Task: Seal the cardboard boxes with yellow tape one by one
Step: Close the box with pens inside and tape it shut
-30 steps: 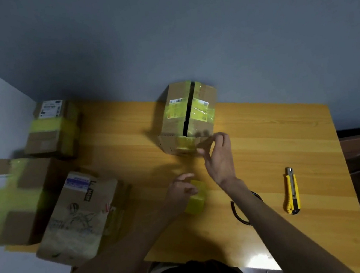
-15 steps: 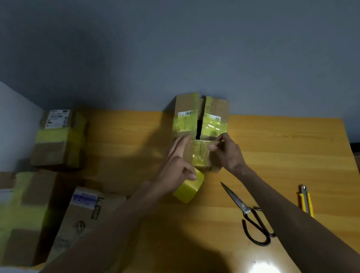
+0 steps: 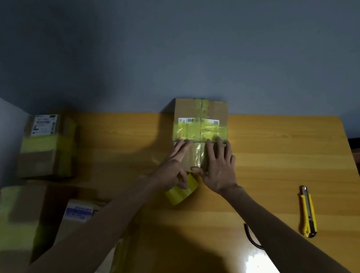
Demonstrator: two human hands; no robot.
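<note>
Flaps (image 3: 188,110) have come together, so the cardboard box (image 3: 200,129) by the wall (image 3: 186,45) looks nearly sealed. Right hand (image 3: 219,165) lies flat, pressing tape (image 3: 199,154) down its front; left hand (image 3: 173,170) curls round the yellow tape roll (image 3: 179,194).

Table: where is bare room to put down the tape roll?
The table is bare between the middle box and the utility knife, and between that box and the far-left box. Boxes crowd the left side; the left hand, right hand and tape roll fill the centre.
</note>
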